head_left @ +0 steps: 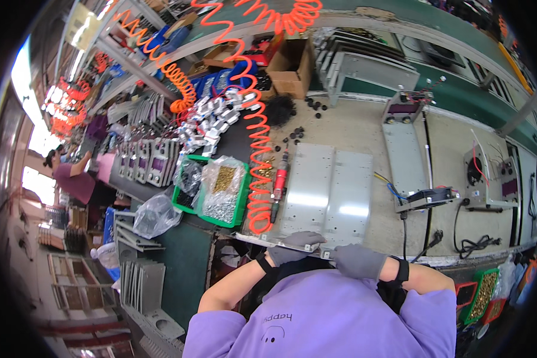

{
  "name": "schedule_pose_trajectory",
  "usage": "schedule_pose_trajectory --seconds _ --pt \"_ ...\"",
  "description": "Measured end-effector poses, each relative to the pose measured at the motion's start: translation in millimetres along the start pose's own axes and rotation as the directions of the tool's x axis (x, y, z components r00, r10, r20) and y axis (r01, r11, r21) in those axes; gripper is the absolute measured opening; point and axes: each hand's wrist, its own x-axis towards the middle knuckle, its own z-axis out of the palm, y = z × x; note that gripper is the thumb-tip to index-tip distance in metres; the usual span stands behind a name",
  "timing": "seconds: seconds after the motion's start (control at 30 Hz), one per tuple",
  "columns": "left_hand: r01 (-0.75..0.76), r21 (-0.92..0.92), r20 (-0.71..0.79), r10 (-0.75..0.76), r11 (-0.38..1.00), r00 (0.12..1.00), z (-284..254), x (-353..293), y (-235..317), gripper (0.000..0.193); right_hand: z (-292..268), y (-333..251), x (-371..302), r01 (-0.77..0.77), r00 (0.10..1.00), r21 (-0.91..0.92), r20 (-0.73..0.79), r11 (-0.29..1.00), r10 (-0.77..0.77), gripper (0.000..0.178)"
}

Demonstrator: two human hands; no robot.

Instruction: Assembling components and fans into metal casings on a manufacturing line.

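Purple shirt (346,313): one short dark word (278,317), upside down, beside smiley print (272,337).

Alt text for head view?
Grey-gloved left hand and right hand are at the near ends of two grey metal panels on a beige workbench. Left of the panels are a slim red tool, a coiled orange hose and a green plastic tray of bagged parts.

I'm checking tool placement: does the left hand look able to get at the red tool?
Likely yes: the red tool lies just beyond the left hand, its body uncovered, though the orange coiled hose runs close beside it.
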Motion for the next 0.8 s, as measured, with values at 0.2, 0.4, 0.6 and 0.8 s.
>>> schedule_pose_trajectory --seconds 0.2,0.4,0.6,0.8 --pt "0.110 -0.097 0.002 -0.110 0.989 0.994 3 -8 19 0.029 2 1 7 -0.028 0.998 -0.011 0.051 1.000 0.029 0.021" --pt "0.255 -0.081 -0.101 -0.263 0.964 0.960 14 -73 12 0.040 -60 -29 19 0.010 0.994 -0.173 0.106 0.985 0.008 0.032" --pt "0.461 -0.283 -0.260 -0.530 0.841 0.807 -41 -203 9 0.026 -98 -83 141 0.151 0.979 -0.184 -0.112 0.971 -0.173 0.028" --pt "0.638 -0.138 -0.715 -0.522 0.758 0.465 -121 -301 -11 0.021 -61 -125 346 0.536 0.814 -0.231 -0.114 0.812 -0.570 0.024"
